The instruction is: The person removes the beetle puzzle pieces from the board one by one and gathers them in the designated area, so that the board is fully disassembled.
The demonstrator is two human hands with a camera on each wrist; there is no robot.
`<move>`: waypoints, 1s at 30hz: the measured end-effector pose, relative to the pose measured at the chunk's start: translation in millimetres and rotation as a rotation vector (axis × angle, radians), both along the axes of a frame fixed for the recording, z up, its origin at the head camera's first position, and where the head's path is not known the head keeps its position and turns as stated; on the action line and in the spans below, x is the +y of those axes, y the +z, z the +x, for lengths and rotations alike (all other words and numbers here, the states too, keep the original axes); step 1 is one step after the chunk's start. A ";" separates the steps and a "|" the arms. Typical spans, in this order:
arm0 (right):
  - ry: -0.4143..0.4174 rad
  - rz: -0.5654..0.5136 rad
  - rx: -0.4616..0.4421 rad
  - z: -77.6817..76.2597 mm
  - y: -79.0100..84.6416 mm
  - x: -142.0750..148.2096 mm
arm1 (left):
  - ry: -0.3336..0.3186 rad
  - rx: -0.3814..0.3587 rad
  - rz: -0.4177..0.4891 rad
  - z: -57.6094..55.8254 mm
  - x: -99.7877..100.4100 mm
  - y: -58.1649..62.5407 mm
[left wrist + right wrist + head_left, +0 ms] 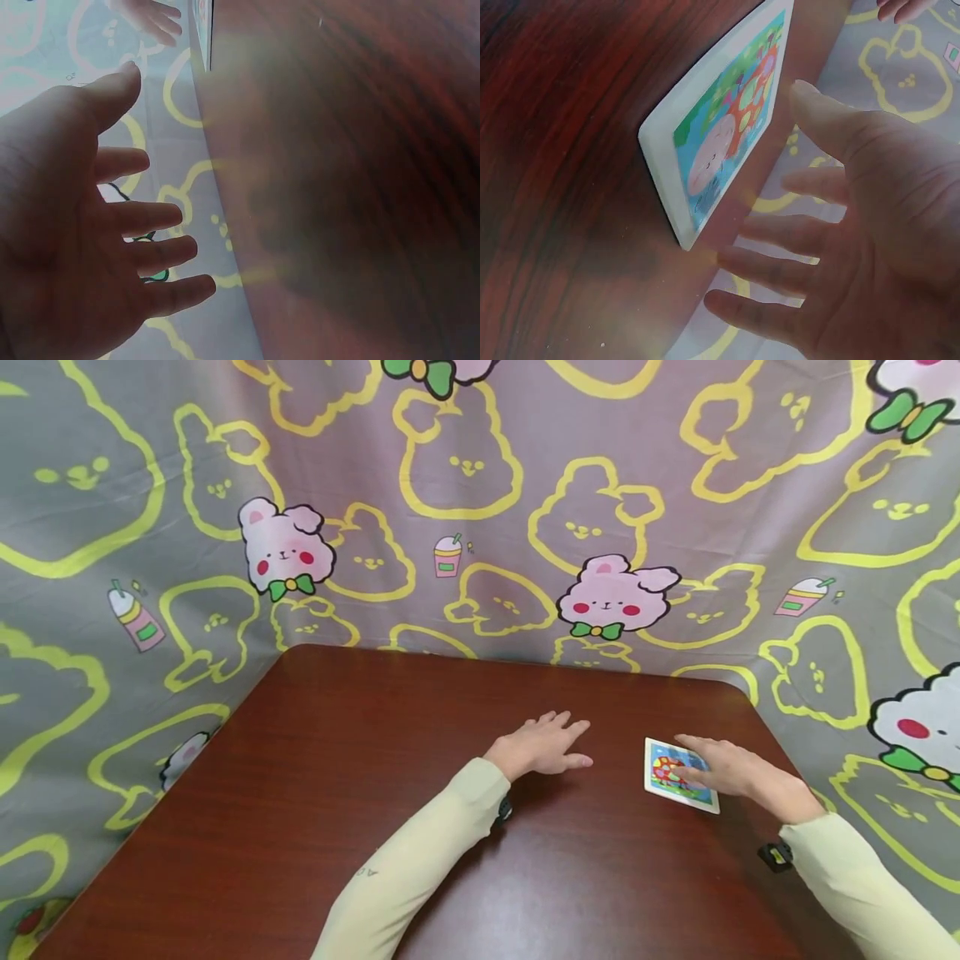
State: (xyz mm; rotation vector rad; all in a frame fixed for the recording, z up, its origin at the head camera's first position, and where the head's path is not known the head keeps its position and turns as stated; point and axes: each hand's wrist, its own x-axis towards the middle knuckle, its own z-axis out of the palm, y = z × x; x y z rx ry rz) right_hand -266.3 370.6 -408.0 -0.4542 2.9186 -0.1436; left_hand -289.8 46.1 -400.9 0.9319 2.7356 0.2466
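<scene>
A flat, white-bordered picture board (660, 783) with a colourful cartoon print lies on the right part of the brown table. Over its right side hovers my right hand (726, 767), fingers extended; the right wrist view shows a gap between that hand (885, 217) and the board (664, 150). My left hand (542, 746) is held above the table to the left of the board, fingers spread and holding nothing. In the left wrist view the left hand (67, 225) is off the tabletop, and only a thin edge of the board shows at the top.
The brown wooden table (337, 760) has rounded far corners. A grey curtain (517, 552) with yellow bear outlines and rabbit faces hangs behind it and along both sides. Dark wrist cameras (775, 857) sit under the cream sleeves (420, 852).
</scene>
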 end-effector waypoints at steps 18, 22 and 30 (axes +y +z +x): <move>-0.125 0.084 -0.175 12.1 2.0 15.7 | -0.009 0.041 -0.018 10.0 33.9 -13.4; -0.105 0.059 -0.170 14.5 -1.4 17.6 | -0.022 0.023 -0.045 11.8 44.2 -16.6; -0.077 0.027 -0.136 16.2 -7.6 16.5 | -0.010 0.031 -0.074 16.7 54.6 -21.7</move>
